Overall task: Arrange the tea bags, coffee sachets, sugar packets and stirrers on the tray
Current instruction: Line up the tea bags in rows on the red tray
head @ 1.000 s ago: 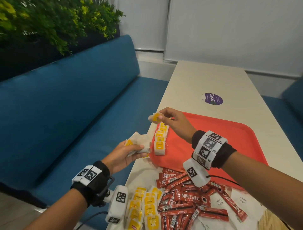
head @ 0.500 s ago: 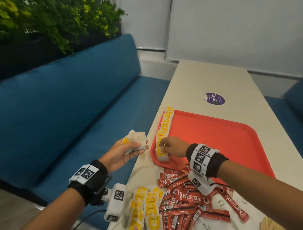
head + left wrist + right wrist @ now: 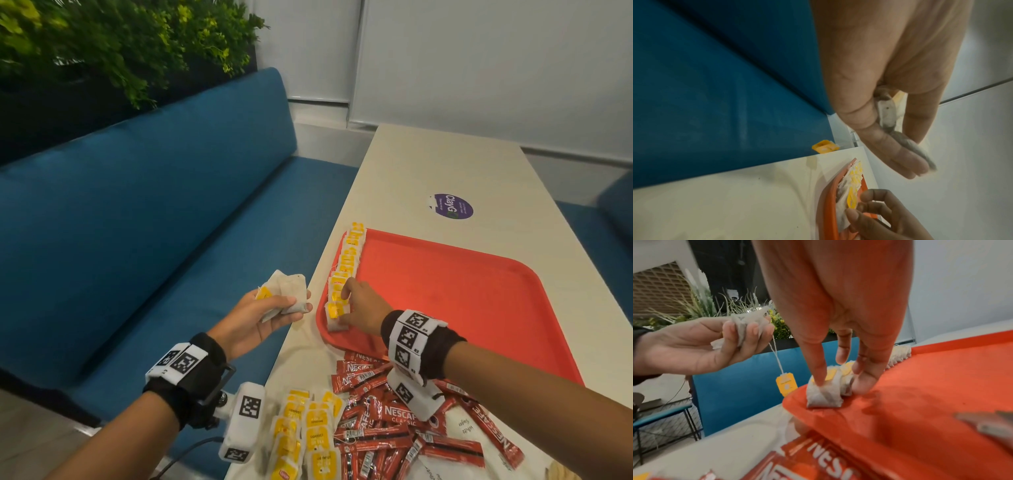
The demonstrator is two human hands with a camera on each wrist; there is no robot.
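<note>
The fingers (image 3: 821, 369) of my right hand (image 3: 364, 308) point down onto the nearest tea bag (image 3: 824, 394) in a row of tea bags (image 3: 347, 263), forefinger on its yellow label, thumb on the tray floor just beside the row. They are fairly straight and spread a little, touching the bag; I cannot tell whether they pinch it. The row runs along the left edge of the red tray (image 3: 462, 301), each bag overlapping the next.

My left hand (image 3: 260, 318) is palm up, off the left edge of the surface (image 3: 428, 161) and over a blue bench seat (image 3: 137, 222). Its fingers and thumb are curled around a small bunch of tea bags (image 3: 286, 294) (one yellow tag (image 3: 786, 384) dangles on its string below them).

Closer to me on the surface lie more loose tea bags (image 3: 308, 435), then a heap of red coffee sachets (image 3: 387, 421), with white sugar packets (image 3: 462, 428) to their right. A round purple sticker (image 3: 451, 206) sits beyond the tray.
</note>
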